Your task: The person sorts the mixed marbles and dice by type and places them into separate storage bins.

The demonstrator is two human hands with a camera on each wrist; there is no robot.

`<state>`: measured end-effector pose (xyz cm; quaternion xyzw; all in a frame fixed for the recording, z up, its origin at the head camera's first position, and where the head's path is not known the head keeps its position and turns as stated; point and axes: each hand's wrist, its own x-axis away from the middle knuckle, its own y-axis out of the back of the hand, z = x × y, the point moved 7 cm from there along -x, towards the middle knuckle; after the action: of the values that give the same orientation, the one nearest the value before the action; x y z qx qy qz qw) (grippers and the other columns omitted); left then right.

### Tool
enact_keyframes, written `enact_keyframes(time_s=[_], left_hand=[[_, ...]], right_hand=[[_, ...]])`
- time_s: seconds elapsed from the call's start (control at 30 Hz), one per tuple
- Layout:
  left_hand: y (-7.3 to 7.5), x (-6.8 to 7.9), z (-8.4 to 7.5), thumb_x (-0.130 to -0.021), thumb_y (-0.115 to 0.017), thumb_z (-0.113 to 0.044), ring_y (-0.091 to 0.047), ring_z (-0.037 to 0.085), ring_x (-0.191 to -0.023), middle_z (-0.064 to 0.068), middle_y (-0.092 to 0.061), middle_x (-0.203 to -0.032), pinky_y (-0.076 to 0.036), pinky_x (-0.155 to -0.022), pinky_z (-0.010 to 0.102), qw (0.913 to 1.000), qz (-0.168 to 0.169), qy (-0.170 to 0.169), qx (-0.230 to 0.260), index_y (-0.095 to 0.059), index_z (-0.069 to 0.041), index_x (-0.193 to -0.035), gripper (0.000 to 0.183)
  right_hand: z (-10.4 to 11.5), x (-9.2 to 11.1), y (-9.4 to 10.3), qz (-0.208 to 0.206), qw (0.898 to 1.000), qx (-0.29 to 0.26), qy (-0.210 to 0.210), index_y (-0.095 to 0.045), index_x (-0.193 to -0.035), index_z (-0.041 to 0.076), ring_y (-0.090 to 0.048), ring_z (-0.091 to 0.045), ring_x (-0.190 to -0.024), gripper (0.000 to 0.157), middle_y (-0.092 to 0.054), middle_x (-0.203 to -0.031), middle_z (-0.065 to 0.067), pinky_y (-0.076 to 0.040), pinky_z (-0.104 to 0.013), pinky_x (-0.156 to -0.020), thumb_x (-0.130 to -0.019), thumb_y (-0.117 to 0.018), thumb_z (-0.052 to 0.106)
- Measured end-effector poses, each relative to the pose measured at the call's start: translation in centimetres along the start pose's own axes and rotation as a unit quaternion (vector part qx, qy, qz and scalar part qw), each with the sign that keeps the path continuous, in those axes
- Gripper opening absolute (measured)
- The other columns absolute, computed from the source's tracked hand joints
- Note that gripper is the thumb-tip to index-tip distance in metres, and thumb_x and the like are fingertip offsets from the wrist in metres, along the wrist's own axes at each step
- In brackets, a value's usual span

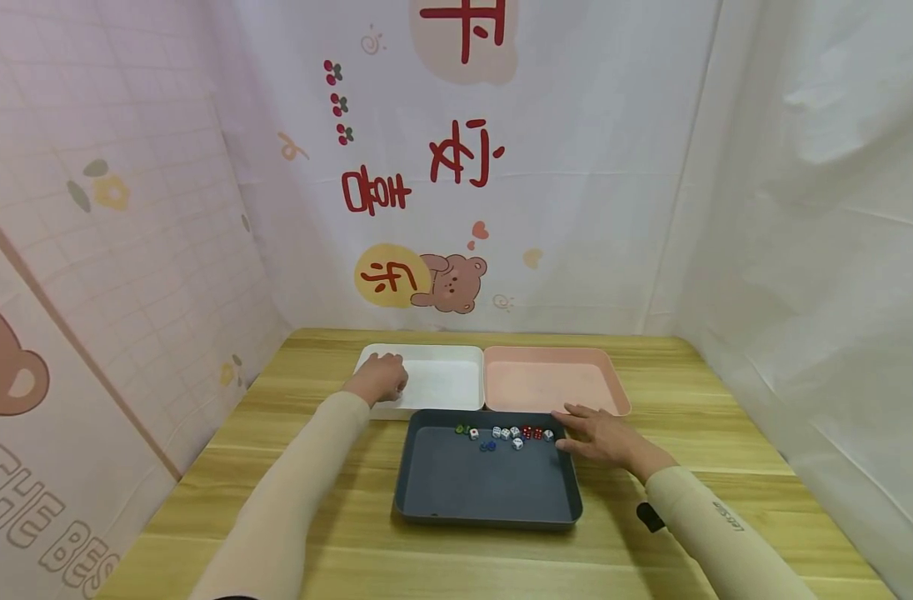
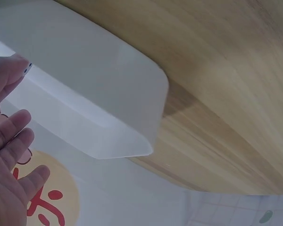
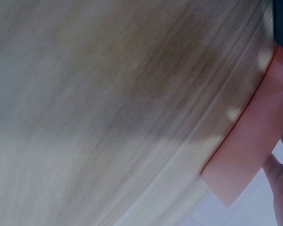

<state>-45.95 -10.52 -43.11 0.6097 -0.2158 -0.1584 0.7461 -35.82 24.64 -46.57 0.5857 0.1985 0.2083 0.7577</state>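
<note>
Over the left side of the white tray, my left hand pinches a small white die with dark dots between thumb and forefinger. Its other fingers are spread apart. My right hand lies at the back right corner of the dark grey tray, fingers extended and holding nothing visible. Along that tray's back lie several white dice, red dice, green dice and blue dice. Whether the right fingertips touch the rim I cannot tell.
A pink tray stands beside the white one, behind the dark tray. All three trays sit on a wood-grain table. Printed white curtains hang at the back and sides. A small black object shows beside the right sleeve.
</note>
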Motion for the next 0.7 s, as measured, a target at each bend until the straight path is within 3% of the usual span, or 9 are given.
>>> enact_keyframes(time_s=[0.33,0.7], left_hand=[[-0.55,0.55,0.7,-0.087,-0.075,-0.012,-0.05,0.023,-0.087,0.003,-0.053,-0.09,-0.042,-0.091,0.051,0.9999,0.012,0.007,0.005,-0.067,-0.016,-0.076,0.014],[-0.66,0.88,0.87,-0.087,-0.078,-0.019,-0.055,0.024,-0.093,0.003,-0.058,-0.095,-0.041,-0.095,0.054,0.9999,-0.006,0.007,0.011,-0.072,-0.015,-0.086,0.008]], right_hand=[[0.14,-0.06,-0.03,-0.007,1.0,0.003,0.007,-0.049,-0.146,0.005,-0.042,-0.049,-0.133,0.063,-0.044,-0.146,-0.029,-0.028,-0.069,-0.105,-0.099,-0.057,0.045],[-0.06,-0.02,-0.15,-0.008,1.0,0.001,0.003,-0.049,-0.147,0.005,-0.042,-0.048,-0.133,0.064,-0.044,-0.147,-0.027,-0.028,-0.069,-0.105,-0.099,-0.057,0.047]])
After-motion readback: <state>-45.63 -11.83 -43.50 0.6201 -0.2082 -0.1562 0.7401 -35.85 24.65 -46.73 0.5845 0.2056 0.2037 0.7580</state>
